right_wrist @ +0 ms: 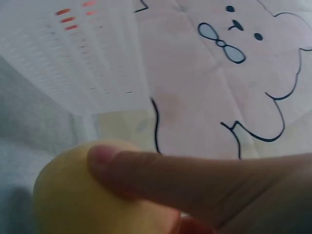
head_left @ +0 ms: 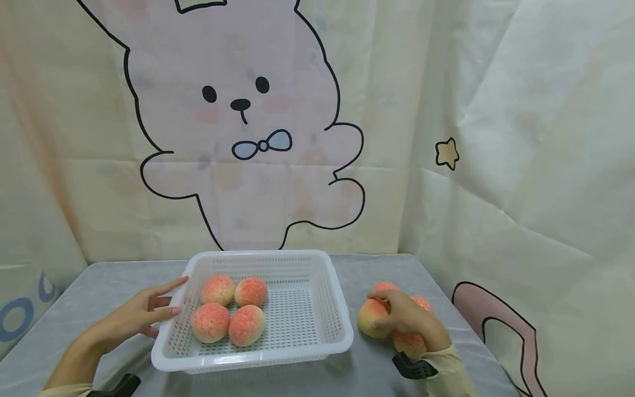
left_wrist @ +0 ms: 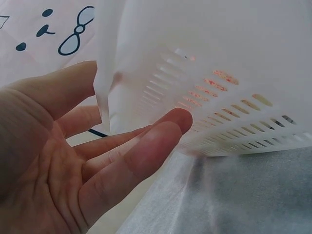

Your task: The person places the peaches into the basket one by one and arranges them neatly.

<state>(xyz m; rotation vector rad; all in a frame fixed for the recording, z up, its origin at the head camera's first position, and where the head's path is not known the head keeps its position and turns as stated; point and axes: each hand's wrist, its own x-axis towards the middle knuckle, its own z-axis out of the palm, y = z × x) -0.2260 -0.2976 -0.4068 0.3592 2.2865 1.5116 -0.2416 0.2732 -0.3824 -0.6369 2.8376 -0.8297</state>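
A white plastic basket point(head_left: 307, 354) with slotted walls holds several peaches point(head_left: 210, 322) in its left half. At its left side, my left hand point(head_left: 131, 317) has its fingers extended and touches the rim. The left wrist view shows those fingers point(left_wrist: 131, 156) beside the slotted outer wall. To the right of the basket, my right hand point(head_left: 414, 320) grips a yellow-and-pink peach point(head_left: 368, 321). In the right wrist view, the thumb point(right_wrist: 151, 173) presses on the yellow side of this peach point(right_wrist: 63, 195); the other fingers are mostly hidden.
More peaches point(head_left: 410, 344) lie under and around my right hand, partly covered by it. A grey cloth point(head_left: 362, 369) covers the table. Behind and beside the table hang pale curtains point(head_left: 521, 165) with cartoon drawings.
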